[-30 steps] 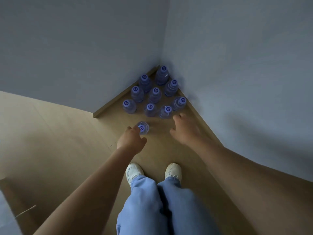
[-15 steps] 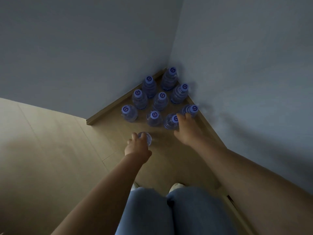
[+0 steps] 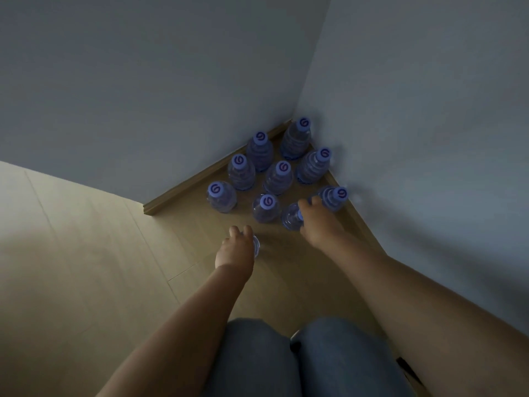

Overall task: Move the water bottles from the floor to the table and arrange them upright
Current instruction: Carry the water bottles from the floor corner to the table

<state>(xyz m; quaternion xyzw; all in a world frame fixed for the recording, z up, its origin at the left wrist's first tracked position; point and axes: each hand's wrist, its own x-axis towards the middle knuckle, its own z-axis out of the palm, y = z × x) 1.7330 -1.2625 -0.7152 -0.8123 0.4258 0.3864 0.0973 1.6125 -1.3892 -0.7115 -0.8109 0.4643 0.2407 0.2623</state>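
A dim room corner

Two plain pale walls (image 3: 143,81) meet at a corner. A wooden skirting board (image 3: 200,179) runs along their foot. The light wood plank floor (image 3: 71,267) is brighter at the left, shadowed toward the corner.

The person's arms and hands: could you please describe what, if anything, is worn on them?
Both forearms are bare up to the frame edge: no sleeves show. The left hand and the right hand are bare too, with no gloves, watch, bracelet or rings visible in this dim view.

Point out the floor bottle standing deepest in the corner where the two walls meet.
It is the bottle at the back tip of the cluster, with only it beside both walls; every other bottle stands nearer the person.
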